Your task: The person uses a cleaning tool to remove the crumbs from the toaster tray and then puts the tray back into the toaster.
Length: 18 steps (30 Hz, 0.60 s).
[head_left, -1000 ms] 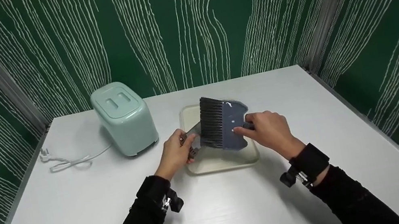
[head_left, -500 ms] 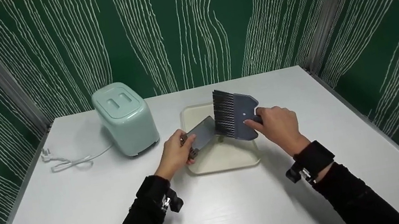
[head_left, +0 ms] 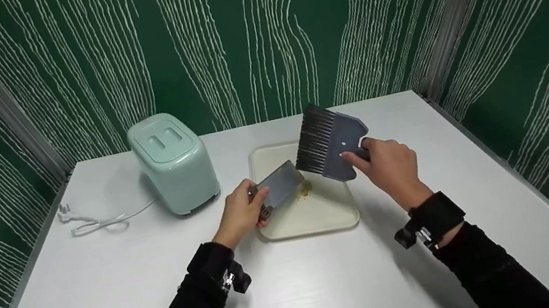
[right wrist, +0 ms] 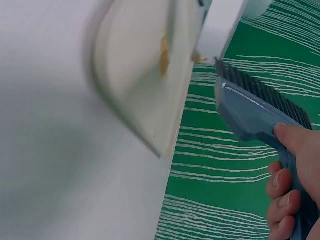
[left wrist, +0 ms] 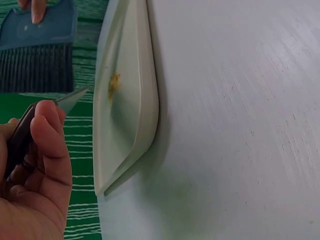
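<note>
My left hand (head_left: 239,208) grips the dark end of a flat grey metal crumb tray (head_left: 281,184). It hangs tilted above the cream serving tray (head_left: 320,219), its free end pointing to the far right. Fingers of my right hand (head_left: 392,167) wrap the handle of a wide blue-grey hand brush (head_left: 349,143) with dark bristles. The bristle tips stand close to the crumb tray's free corner. Yellow-brown crumbs (head_left: 305,189) lie in the serving tray below; in the right wrist view a few crumbs (right wrist: 199,58) cling to the crumb tray's edge.
A mint-green toaster (head_left: 177,165) stands at the back left of the white table (head_left: 288,298). Its white cord and plug (head_left: 95,224) lie to its left. Green walls with white streaks (head_left: 254,39) enclose the back and sides.
My right hand has drawn the brush right and away from the crumb tray, uncovering it. Crumbs have come into view in the serving tray. My left hand stays nearly still.
</note>
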Motion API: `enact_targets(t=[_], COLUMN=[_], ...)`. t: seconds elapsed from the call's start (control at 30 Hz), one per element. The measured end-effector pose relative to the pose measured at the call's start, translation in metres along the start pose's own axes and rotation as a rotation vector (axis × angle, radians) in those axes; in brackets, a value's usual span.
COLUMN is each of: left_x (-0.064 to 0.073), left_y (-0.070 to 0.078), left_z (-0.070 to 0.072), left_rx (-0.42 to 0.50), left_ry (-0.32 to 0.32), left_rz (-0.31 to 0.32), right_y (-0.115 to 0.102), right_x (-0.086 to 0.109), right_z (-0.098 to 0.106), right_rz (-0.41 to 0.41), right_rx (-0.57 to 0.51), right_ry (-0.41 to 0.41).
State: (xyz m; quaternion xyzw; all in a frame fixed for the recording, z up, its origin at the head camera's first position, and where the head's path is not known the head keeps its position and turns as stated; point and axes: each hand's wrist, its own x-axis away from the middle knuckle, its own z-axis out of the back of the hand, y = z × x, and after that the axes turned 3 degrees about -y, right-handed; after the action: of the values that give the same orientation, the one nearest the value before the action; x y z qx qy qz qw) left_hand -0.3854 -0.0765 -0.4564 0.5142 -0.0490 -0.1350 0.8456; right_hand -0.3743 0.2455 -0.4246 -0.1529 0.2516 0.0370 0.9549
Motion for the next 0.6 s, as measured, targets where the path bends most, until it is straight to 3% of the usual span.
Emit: enact_targets(t=[0.2,0.4,0.6], left_x=[0.000,0.002,0.002], left_y=[-0.003,0.000,0.001], left_z=[-0.002,-0.004,-0.005], left_rx=[-0.006,-0.005,-0.015], left_ry=[0.002,-0.012,-0.029], left_rz=[-0.010,-0.004,-0.004], right_y=[-0.012,-0.021,-0.016], right_x=[0.000,0.000,0.000], right_z=[-0.003,-0.011,-0.017], right_rz=[-0.060,-0.063,-0.051], right_rx=[-0.101,-0.109,-0.078], right_ry=[-0.067,-0.099,-0.071])
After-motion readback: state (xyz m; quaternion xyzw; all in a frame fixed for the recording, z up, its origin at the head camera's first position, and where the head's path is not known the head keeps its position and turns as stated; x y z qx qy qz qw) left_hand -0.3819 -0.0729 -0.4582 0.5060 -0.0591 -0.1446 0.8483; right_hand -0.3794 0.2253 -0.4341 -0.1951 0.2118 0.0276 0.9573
